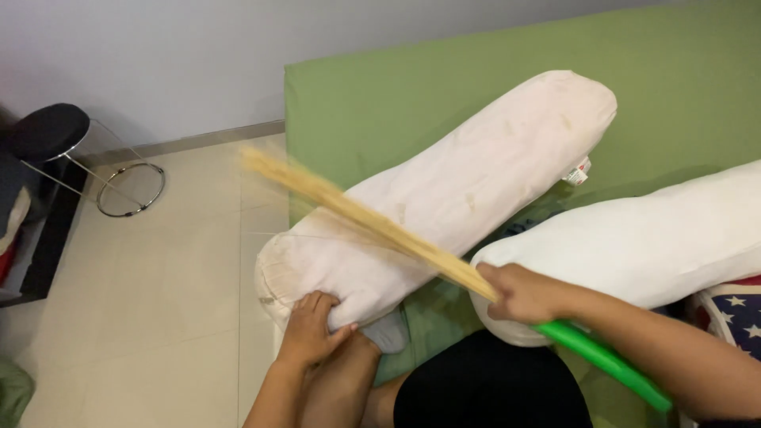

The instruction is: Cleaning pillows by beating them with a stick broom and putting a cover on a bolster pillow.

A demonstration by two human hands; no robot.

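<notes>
Nearest the camera: black-clad lap (487,388) and bare knee (341,388) of the person, at the bottom edge.

Left hand (311,329): fingers curled closed over the lower end of a long, off-white, faintly stained fabric bolster pillow (444,198), gripping its corner just above the knee. A small grey cloth piece (388,333) lies beside this hand, under the bolster's end.

Right hand (523,293): fist wrapped tight around a stick broom where the bright green plastic handle (606,361) meets the bundle of pale yellow straw bristles (357,210). The handle runs down and right along the forearm; the bristles run up and left, blurred, lying across the near half of the bolster and reaching past its edge over the floor.

Bolster position: lies diagonally on a green-sheeted mattress (444,95), lower end at the mattress's near left corner, upper end toward the middle, with a small tag (579,170) at its far end.

Second long white bolster pillow (650,238): right of the first, its rounded end just behind the right hand, extending to the right edge.

Fabric with white stars on navy and red stripes (733,313): bottom right, beneath the second bolster.

Cream tiled floor (158,277): left of the mattress.

Stool with black round seat and chrome wire frame (87,158): far left, on the floor near the pale wall (158,55).
</notes>
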